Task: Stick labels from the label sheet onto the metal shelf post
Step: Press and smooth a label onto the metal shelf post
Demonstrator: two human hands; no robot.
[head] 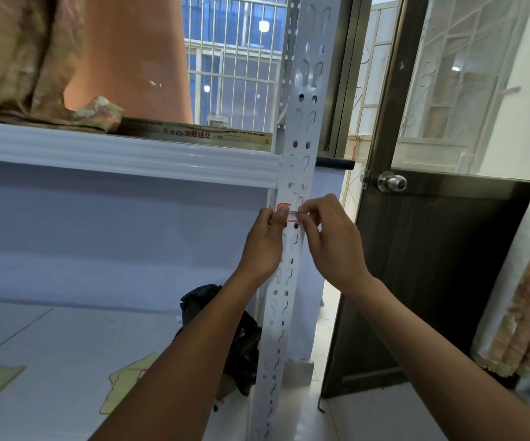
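Red-bordered label [284,207], laid across the white slotted metal shelf post [284,281] just below the shelf beam [130,154], left hand [262,246] and right hand [330,237] each pinching an end: best kept level, then pressed flat from the middle outward.

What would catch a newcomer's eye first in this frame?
Both hands meet mid-frame: the left hand and right hand pinch a red-edged label at the white perforated post, just below the shelf beam. To the right a shiny doorknob stands out on the dark door; a black bag sits low behind the post.
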